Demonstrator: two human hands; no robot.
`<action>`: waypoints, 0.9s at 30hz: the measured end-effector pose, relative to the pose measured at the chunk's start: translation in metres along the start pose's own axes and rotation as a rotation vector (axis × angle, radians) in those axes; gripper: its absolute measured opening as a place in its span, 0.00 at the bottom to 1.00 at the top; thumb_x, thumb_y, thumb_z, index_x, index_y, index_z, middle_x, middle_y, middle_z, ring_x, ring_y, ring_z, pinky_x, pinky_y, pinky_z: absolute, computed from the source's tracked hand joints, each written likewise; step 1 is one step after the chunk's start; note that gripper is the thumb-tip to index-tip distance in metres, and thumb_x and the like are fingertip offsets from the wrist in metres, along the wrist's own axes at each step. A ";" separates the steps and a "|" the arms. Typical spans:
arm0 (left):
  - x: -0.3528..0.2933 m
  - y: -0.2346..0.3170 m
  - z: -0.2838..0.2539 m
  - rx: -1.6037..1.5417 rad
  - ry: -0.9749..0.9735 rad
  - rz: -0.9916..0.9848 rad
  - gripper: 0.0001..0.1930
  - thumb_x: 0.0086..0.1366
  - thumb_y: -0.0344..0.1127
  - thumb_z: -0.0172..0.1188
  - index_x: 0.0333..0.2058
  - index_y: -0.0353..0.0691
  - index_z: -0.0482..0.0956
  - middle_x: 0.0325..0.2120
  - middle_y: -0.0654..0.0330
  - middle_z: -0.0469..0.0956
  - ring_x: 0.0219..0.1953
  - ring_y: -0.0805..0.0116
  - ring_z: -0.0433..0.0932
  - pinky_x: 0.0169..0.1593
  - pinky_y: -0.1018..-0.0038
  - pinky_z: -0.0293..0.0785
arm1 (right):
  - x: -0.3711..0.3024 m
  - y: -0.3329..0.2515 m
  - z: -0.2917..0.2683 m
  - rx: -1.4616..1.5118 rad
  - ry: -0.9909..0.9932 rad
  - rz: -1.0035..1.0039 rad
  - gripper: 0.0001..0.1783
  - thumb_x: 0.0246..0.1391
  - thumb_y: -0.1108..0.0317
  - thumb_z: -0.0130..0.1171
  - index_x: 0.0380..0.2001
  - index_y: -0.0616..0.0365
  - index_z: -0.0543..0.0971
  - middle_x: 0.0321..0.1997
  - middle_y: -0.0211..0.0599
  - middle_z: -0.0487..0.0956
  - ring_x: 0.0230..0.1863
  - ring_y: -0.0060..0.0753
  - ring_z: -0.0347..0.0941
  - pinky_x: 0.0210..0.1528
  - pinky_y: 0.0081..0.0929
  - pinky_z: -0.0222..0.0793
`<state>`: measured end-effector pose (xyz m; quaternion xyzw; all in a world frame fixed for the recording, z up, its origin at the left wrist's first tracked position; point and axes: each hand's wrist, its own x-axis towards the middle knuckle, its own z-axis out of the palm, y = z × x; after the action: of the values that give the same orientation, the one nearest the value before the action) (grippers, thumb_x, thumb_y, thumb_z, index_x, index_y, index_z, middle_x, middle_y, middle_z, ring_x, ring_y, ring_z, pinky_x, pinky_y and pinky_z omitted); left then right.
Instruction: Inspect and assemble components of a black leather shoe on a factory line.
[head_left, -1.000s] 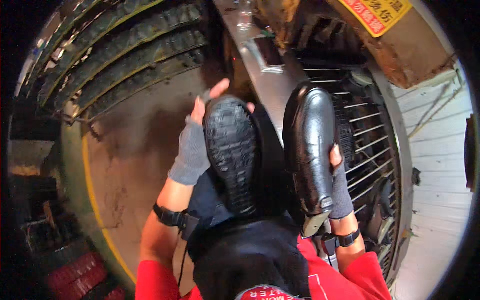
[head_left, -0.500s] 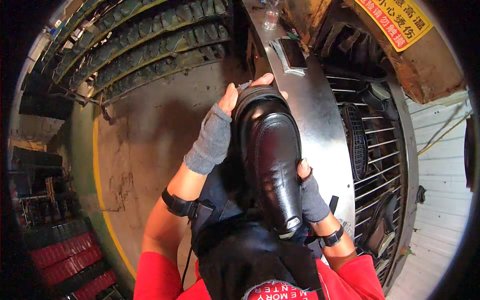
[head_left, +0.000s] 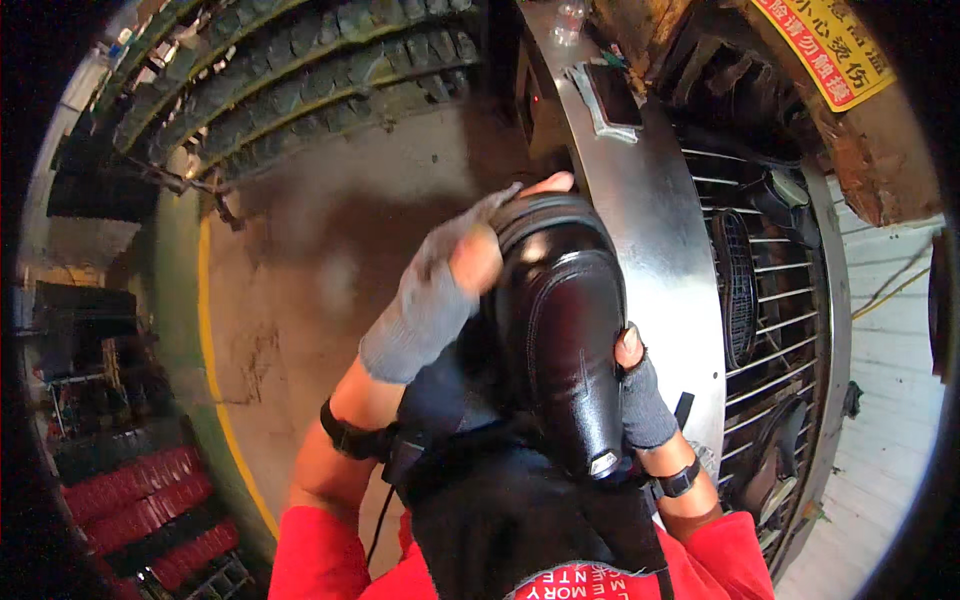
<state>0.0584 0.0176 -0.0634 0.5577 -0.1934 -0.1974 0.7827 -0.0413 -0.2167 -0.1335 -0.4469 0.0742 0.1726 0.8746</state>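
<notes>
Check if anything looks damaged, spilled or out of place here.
The brown panel at upper right has a ragged lower edge, as if worn. The floor at left bears an irregular dark mark; I can't tell its cause. The held shoe shows no obvious damage.

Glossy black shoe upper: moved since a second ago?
Yes: the glossy black shoe upper has moved left, away from the barred rack; a strip of metal bench now shows between them.
</notes>
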 end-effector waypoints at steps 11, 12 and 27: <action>-0.057 -0.005 -0.015 -0.133 0.357 0.306 0.71 0.40 0.62 0.85 0.75 0.35 0.52 0.62 0.53 0.72 0.61 0.58 0.77 0.65 0.61 0.75 | 0.005 -0.049 0.054 -0.656 -0.311 0.065 0.30 0.71 0.47 0.60 0.23 0.62 0.78 0.22 0.27 0.73 0.29 0.18 0.69 0.31 0.28 0.65; -0.061 -0.006 -0.016 -0.135 0.364 0.293 0.71 0.40 0.62 0.85 0.75 0.35 0.52 0.62 0.53 0.72 0.61 0.58 0.77 0.65 0.61 0.75 | 0.000 -0.044 0.054 -0.653 -0.155 0.157 0.28 0.70 0.49 0.63 0.22 0.62 0.78 0.21 0.27 0.73 0.27 0.19 0.69 0.31 0.28 0.65; -0.052 -0.044 -0.004 -0.166 0.362 -0.075 0.55 0.43 0.57 0.79 0.66 0.33 0.67 0.57 0.53 0.77 0.58 0.61 0.78 0.62 0.61 0.77 | -0.019 -0.048 -0.002 -0.873 -0.315 -0.359 0.30 0.63 0.67 0.57 0.68 0.58 0.75 0.34 0.40 0.80 0.33 0.34 0.78 0.44 0.30 0.75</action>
<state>0.0125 0.0349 -0.1112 0.5244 -0.0115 -0.1384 0.8400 -0.0415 -0.2487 -0.0922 -0.7457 -0.2160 0.0996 0.6224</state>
